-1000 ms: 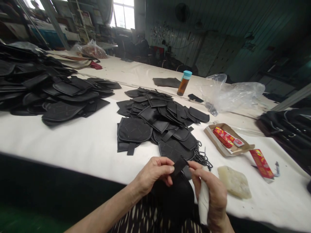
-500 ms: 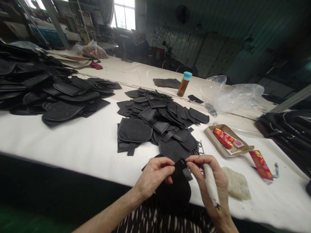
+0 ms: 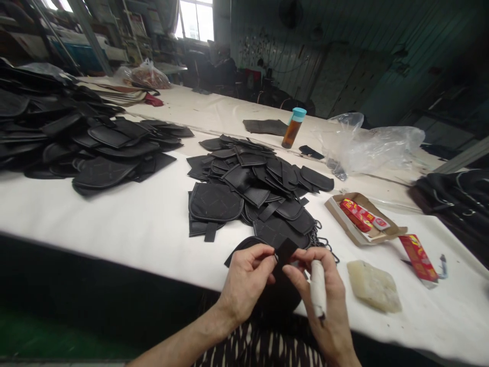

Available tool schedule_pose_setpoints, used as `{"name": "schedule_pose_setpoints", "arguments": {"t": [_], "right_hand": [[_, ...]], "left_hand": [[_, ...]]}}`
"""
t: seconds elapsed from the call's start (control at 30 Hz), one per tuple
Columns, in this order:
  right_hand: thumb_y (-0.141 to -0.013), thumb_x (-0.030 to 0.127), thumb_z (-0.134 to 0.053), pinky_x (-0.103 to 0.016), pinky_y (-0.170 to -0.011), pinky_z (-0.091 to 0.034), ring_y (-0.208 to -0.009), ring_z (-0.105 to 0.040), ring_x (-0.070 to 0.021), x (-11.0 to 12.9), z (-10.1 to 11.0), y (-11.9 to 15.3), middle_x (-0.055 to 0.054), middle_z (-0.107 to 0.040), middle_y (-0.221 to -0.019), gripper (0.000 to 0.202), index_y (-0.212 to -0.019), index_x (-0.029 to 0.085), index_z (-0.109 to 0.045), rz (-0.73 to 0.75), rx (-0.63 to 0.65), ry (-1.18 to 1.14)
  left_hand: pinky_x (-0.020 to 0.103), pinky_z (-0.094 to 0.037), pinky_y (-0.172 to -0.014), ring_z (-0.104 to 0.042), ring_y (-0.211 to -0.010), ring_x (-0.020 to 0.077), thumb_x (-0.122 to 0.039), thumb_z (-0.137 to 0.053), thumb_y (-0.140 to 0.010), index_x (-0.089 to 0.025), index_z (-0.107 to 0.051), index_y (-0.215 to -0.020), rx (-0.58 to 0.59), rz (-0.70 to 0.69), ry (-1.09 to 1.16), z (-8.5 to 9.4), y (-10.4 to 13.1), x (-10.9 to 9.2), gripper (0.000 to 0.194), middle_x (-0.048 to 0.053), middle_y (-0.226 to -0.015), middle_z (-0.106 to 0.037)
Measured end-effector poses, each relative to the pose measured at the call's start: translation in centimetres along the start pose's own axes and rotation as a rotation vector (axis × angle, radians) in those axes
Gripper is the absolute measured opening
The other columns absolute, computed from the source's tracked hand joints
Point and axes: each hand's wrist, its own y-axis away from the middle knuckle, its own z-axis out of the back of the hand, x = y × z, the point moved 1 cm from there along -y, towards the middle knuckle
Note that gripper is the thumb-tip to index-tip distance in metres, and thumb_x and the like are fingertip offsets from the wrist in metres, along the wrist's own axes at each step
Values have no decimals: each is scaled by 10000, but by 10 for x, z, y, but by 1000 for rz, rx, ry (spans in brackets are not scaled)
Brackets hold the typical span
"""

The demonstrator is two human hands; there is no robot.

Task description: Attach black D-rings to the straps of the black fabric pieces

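My left hand is closed in a pinch on the strap of a black leather piece at the table's near edge. Something small and shiny shows by its fingertips, too small to name. My right hand is curled around a white-wrapped tool handle, which lies across the palm with a dark tip pointing down. Its fingertips touch the strap's right side. Just beyond the hands lies a heap of black leather pieces with short straps. Dark metal rings or hooks lie at the heap's right edge.
A larger black pile covers the table's left. On the right are an open cardboard box with red packets, a red carton and a yellowish block. Farther back stand a blue-lidded bottle and clear plastic bags.
The strap end now stands up between my hands, where a small slot or metal bit showed before. My right hand has shifted slightly left with the tool. The view has turned a little.
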Motion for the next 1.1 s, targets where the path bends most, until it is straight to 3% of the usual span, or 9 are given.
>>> {"name": "schedule_pose_setpoints", "arguments": {"t": [0.13, 0.27, 0.43, 0.5, 0.6, 0.7, 0.77, 0.97, 1.1], "right_hand": [[-768, 276, -666, -221, -590, -441, -661, -539, -122, -1, -10, 6, 19, -576, -806, 193, -861, 229, -504, 98, -100, 62], [-788, 286, -643, -212, -551, -428, -629, -528, -118, 4, -9, 3, 21, -574, -781, 166, -852, 225, -502, 69, -41, 79], [-800, 297, -635, -213, -537, -433, -617, -535, -122, 9, 1, -6, 24, -575, -754, 166, -853, 224, -497, 47, 49, 63], [-802, 289, -638, -214, -533, -435, -612, -539, -122, 8, 4, -9, 21, -581, -763, 164, -860, 225, -499, 81, 27, 91], [-806, 228, -634, -221, -565, -453, -655, -569, -129, 8, 5, -11, 11, -603, -810, 153, -857, 234, -490, 206, 43, 117], [-829, 121, -569, -238, -643, -472, -757, -588, -139, 11, 1, -9, 1, -605, -864, 163, -862, 245, -467, 392, 182, 110], [-841, 72, -496, -240, -647, -470, -782, -577, -143, 16, -2, -5, -6, -595, -849, 171, -858, 240, -467, 507, 300, 127], [-875, 68, -366, -241, -545, -425, -630, -522, -141, 23, -9, 9, -22, -587, -686, 234, -715, 197, -479, 757, 486, 263], [-883, 103, -399, -263, -575, -449, -645, -553, -154, 11, -9, 17, -23, -621, -709, 231, -754, 215, -554, 650, 479, 249]], "left_hand": [[193, -433, -514, -545, -527, 102, -291, -570, -791, -146, -663, -799, -96, -55, -56, -3, 4, 5, 173, -1, -632, -605], [197, -455, -556, -567, -552, 105, -305, -567, -808, -151, -664, -860, -78, -37, -42, -2, 6, 10, 190, 0, -648, -612], [203, -478, -569, -569, -622, 95, -276, -602, -783, -175, -626, -848, -96, -124, -24, 8, 16, 6, 123, 20, -916, -593], [178, -435, -496, -512, -530, 70, -319, -612, -786, -176, -591, -783, -149, -115, -48, 15, 21, 5, 145, -12, -762, -567], [177, -356, -376, -420, -363, 63, -490, -517, -820, -159, -536, -646, 71, 217, 121, 22, 21, 12, 374, -30, -503, -500], [231, -453, -427, -583, -455, 134, -588, -389, -832, -106, -623, -732, 372, 609, 447, 24, 15, 19, 546, 89, -664, -653], [277, -517, -558, -661, -611, 181, -570, -379, -841, -67, -660, -810, 428, 690, 596, 24, 11, 20, 577, 134, -793, -684], [251, -491, -577, -595, -539, 124, -274, -619, -754, -79, -673, -683, 233, 602, 638, 23, 5, 19, 214, 53, -627, -653], [203, -426, -553, -544, -530, 91, -255, -664, -718, -82, -684, -650, 134, 438, 559, 17, 4, 24, 188, 42, -604, -639]]}}
